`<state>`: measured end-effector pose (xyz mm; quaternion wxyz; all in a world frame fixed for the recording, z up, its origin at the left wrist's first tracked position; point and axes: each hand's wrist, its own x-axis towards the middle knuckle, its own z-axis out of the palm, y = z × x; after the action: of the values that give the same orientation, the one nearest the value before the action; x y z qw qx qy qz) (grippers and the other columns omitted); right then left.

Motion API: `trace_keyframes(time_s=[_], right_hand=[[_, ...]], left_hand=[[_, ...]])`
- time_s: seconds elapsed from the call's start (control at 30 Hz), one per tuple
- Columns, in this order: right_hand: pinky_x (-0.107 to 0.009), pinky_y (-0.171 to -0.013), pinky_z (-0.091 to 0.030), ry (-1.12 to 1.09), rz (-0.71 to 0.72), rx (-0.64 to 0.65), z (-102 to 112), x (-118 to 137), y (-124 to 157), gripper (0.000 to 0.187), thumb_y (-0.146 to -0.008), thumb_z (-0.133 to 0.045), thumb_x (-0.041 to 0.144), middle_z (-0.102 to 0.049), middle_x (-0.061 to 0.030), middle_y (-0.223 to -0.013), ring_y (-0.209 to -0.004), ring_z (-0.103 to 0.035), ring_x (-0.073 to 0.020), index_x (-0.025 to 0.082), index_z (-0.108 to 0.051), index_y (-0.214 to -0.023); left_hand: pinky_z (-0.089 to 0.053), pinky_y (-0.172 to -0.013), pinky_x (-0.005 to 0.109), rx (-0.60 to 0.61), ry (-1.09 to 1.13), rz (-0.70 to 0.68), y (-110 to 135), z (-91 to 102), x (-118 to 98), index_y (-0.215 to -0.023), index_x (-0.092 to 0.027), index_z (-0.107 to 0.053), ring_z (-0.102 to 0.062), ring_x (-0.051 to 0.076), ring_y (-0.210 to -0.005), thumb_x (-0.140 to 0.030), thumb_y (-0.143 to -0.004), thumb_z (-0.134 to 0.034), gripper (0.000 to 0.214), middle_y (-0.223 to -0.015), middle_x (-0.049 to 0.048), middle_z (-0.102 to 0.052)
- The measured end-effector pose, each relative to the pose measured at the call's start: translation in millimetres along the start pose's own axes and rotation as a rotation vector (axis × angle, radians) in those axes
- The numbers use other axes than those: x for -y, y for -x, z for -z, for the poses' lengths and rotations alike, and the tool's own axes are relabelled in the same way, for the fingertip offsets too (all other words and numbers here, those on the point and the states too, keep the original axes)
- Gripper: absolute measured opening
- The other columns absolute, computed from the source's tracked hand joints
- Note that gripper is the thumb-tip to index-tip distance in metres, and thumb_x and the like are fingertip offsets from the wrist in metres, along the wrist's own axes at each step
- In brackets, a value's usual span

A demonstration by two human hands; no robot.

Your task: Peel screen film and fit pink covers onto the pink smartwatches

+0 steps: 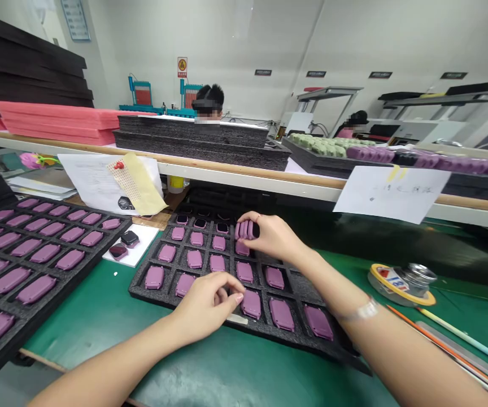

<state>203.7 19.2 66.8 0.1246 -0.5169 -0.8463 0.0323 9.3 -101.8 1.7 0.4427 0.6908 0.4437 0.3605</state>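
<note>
A black foam tray (299, 285) lies on the green mat in front of me, with purple cases (282, 314) set in its pockets. My right hand (271, 234) is closed on a small stack of purple cases (244, 230) held over the tray's far middle. My left hand (210, 305) rests at the tray's near edge, fingers pinched together by a purple case (251, 303); what they hold is too small to name. Some pockets on the tray's right side have nothing in them.
A second black tray (36, 288) full of purple cases sits at the left. Two dark watch bodies (124, 245) lie on a white card. A tape roll with a metal tin (401, 280) and thin rods (460, 339) are at right. A raised shelf (248, 178) holds foam stacks; people sit behind.
</note>
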Motion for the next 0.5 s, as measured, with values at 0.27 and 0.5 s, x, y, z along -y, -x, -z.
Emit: trace_keyframes(time_s=[0.27, 0.5], right_hand=[[-0.032, -0.097, -0.059, -0.583, 0.477, -0.39, -19.1, 65.2, 90.5, 0.047, -0.08, -0.075, 0.02, -0.075, -0.0029, -0.117, -0.105, -0.074, -0.0207, 0.027, -0.059, -0.124], [-0.041, -0.101, -0.059, -0.713, 0.419, -0.41, -37.4, 60.9, 100.6, 0.071, -0.079, -0.08, 0.021, -0.07, -0.0076, -0.128, -0.113, -0.072, -0.0253, 0.028, -0.048, -0.142]], left_hand=[[-0.053, -0.089, 0.037, 0.062, 0.9, 0.21, 3.5, 0.2, -18.1, -0.118, -0.017, -0.058, -0.069, 0.023, -0.1, -0.077, -0.08, -0.062, 0.072, -0.106, 0.0106, -0.072], [-0.056, -0.082, 0.036, 0.101, 0.915, 0.216, 6.9, -2.9, -16.4, -0.116, -0.014, -0.061, -0.071, 0.025, -0.098, -0.075, -0.078, -0.067, 0.072, -0.106, 0.0126, -0.073]])
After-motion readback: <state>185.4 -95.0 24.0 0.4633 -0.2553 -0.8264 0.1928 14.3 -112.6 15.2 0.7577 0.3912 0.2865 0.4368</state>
